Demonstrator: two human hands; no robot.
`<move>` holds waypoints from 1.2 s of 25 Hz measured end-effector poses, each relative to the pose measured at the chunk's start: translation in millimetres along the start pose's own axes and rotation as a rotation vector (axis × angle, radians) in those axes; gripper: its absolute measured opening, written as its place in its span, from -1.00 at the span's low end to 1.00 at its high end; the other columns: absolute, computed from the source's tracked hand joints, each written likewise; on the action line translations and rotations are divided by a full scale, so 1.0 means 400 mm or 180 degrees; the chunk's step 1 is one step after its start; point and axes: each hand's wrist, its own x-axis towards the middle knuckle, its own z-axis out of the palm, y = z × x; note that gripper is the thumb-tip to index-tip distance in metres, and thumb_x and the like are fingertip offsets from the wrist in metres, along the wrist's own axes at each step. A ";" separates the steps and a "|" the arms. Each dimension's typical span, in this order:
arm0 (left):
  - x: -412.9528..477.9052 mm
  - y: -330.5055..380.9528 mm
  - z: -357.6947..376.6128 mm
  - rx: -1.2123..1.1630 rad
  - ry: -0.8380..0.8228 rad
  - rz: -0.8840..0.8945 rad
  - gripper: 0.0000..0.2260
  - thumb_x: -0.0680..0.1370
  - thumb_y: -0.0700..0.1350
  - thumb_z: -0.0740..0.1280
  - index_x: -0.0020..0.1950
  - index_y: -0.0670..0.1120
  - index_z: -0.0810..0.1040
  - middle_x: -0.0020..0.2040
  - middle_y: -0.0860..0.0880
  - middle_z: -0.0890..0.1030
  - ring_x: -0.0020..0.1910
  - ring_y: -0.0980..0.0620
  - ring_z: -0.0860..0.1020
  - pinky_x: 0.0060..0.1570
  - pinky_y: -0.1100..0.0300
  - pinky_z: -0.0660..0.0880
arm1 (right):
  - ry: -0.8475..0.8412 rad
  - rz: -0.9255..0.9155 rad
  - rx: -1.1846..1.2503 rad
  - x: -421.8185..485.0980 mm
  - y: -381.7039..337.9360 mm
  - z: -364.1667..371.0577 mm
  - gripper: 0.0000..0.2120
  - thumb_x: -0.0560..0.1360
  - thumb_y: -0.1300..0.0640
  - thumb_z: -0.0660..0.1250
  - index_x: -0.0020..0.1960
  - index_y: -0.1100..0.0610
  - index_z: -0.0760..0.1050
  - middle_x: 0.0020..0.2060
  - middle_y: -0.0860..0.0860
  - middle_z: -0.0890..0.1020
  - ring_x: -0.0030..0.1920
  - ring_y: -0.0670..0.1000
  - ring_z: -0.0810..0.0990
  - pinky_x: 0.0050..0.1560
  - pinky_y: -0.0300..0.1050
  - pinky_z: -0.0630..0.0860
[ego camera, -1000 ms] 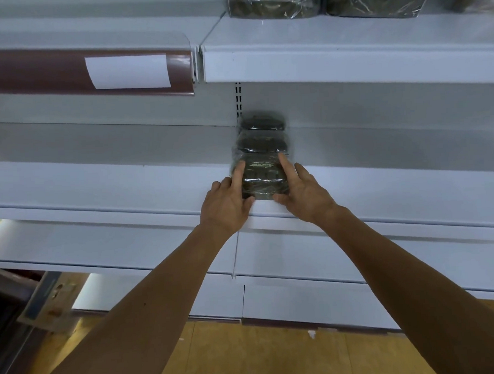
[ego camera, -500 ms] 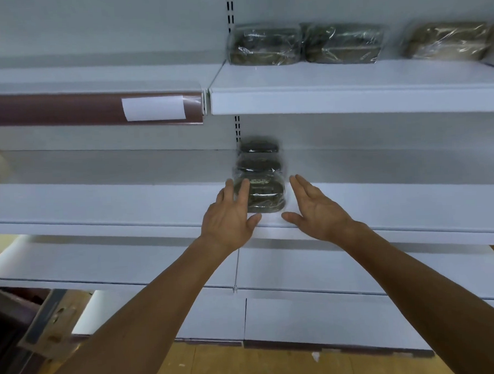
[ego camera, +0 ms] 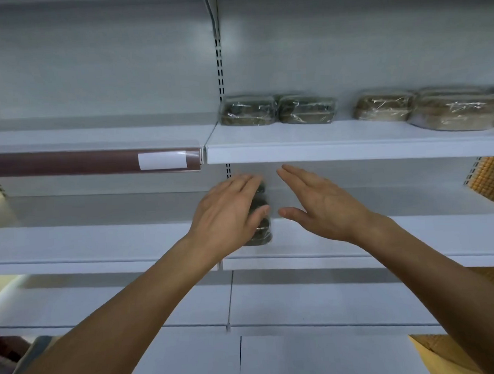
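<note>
"Reaching toward what, exactly, are the two hands?"

"Toward a row of dark wrapped packs [ego camera: 261,229] on the middle shelf [ego camera: 100,246] of a white store rack. The row runs from the shelf's front edge back toward the rear wall, close to the slotted post [ego camera: 219,59]."

"Is either hand grasping a pack?"

"No. The left hand [ego camera: 227,213] is released, fingers straight and close together, its back toward the camera. It covers most of the row from the left, with the thumb lying across the front packs. Whether skin meets the wrapping I cannot tell. The right hand [ego camera: 324,202] is released too, fingers straight, palm turned toward the packs, thumb held low. It stands just to the right of the row, with a clear gap between them."

"What else is on the rack?"

"On the upper shelf [ego camera: 352,141], two more dark packs [ego camera: 247,112] sit side by side at its left end. Paler brown packs [ego camera: 383,106] lie farther right. A brown strip [ego camera: 67,163] with a white label [ego camera: 163,160] runs along the front of the neighbouring shelf on the left."
</note>
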 end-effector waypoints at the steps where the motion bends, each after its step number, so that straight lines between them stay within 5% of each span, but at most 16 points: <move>1: 0.007 0.009 -0.027 0.0028 0.0123 0.0038 -0.54 0.62 0.13 0.22 0.49 0.00 0.35 0.43 0.03 0.45 0.40 0.00 0.40 0.27 0.07 0.40 | 0.0122 -0.0042 0.0021 -0.003 -0.007 -0.022 -0.29 0.61 -0.15 0.17 0.61 0.06 -0.06 0.60 -0.03 0.00 0.57 0.00 0.02 0.54 -0.03 0.07; 5: 0.050 0.019 -0.089 0.0095 0.0439 0.0031 -0.56 0.63 0.11 0.22 0.47 -0.02 0.39 0.33 0.02 0.54 0.31 -0.01 0.47 0.13 0.07 0.46 | 0.0543 -0.0120 0.0024 0.005 -0.016 -0.088 -0.36 0.61 -0.14 0.19 0.60 0.01 0.04 0.57 -0.06 0.12 0.53 -0.03 0.12 0.47 -0.06 0.20; 16: 0.232 -0.069 -0.053 -0.0190 0.0291 -0.0349 -0.51 0.64 0.20 0.15 0.52 0.03 0.33 0.47 -0.02 0.39 0.46 -0.02 0.28 0.36 0.00 0.35 | 0.0544 0.0223 0.0197 0.156 0.067 -0.106 -0.38 0.60 -0.25 0.09 0.57 0.00 0.14 0.55 -0.06 0.19 0.53 -0.04 0.12 0.46 -0.07 0.16; 27: 0.441 -0.157 -0.015 -0.0572 -0.0297 -0.1039 -0.25 0.57 0.14 0.33 0.62 0.04 -0.03 0.59 -0.17 -0.10 0.58 -0.14 -0.10 0.45 -0.11 0.23 | 0.0451 0.0334 0.0458 0.411 0.099 -0.092 -0.27 0.60 -0.22 0.16 0.61 0.09 -0.01 0.58 0.04 0.05 0.56 0.08 0.01 0.51 0.01 0.08; 30: 0.471 -0.169 0.012 -0.0591 -0.0307 -0.1175 -0.21 0.56 0.16 0.33 0.62 0.05 -0.08 0.59 -0.20 -0.08 0.57 -0.18 -0.06 0.45 -0.12 0.22 | 0.0412 0.0514 0.0350 0.450 0.101 -0.083 -0.24 0.59 -0.25 0.15 0.61 0.07 -0.06 0.58 0.09 0.03 0.55 0.14 -0.01 0.50 0.06 0.08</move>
